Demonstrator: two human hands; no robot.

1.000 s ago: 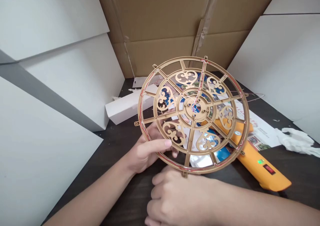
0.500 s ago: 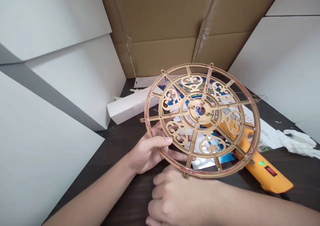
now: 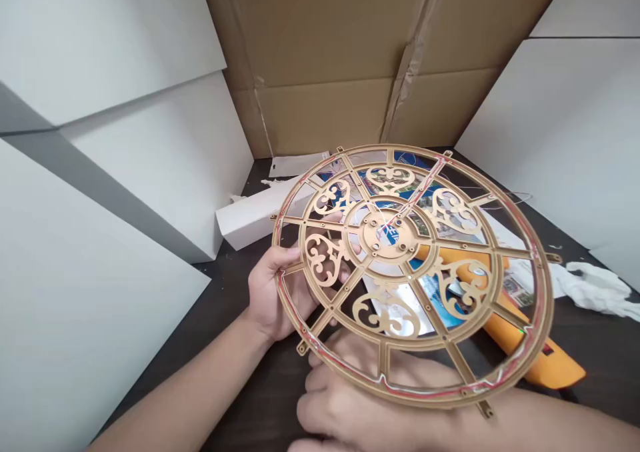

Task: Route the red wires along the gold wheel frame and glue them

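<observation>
Left hand (image 3: 277,292) gripping the left rim of a round gold openwork wheel frame (image 3: 385,235), palm behind the rim, fingers spread and showing through the openings. Right hand (image 3: 345,405) lower, knuckles up, fingers loosely curled behind the bottom rim; contact with the frame impossible to tell. Frame tilted and held above the middle of a dark tabletop (image 3: 250,399), with eight spokes, heart-shaped scrollwork, a central hub and thin red-and-white wire (image 3: 537,292) along the outer rim. Beneath its right half, an orange handheld electric tool (image 3: 555,370), one end sticking out past the rim, lying partly beside a printed sheet (image 3: 517,289). Near the right edge, a crumpled white cloth (image 3: 590,292). Toward the back left corner, a white carton (image 3: 255,222) and a small white packet (image 3: 297,164). Along the back edge, a brown cardboard sheet (image 3: 310,59); along both sides, white panels (image 3: 100,239).
</observation>
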